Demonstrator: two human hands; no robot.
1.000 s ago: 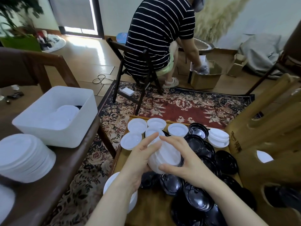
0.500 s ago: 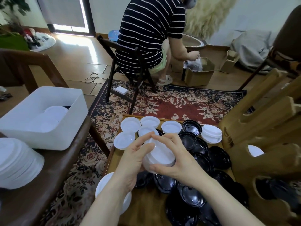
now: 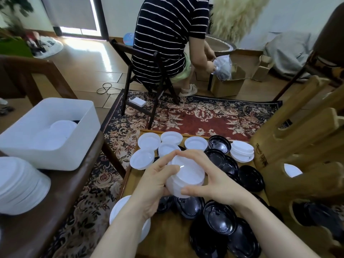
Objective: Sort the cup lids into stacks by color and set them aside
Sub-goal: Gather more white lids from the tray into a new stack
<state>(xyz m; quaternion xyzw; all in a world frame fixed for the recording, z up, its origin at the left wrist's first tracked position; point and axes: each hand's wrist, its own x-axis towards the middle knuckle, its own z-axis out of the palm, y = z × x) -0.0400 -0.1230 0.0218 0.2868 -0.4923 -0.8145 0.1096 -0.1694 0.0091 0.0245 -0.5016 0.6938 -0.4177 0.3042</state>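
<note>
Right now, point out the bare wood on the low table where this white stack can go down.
Best patch: bare wood at the near edge, bordered by the big white lid on the left and black lids on the right. The far edge is crowded with single white lids; the right side is heaped with black ones.

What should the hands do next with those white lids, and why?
Probably square up the white stack held between the left hand and right hand, then set it aside. It looks slightly uneven, and loose white lids still wait on the table.
</note>
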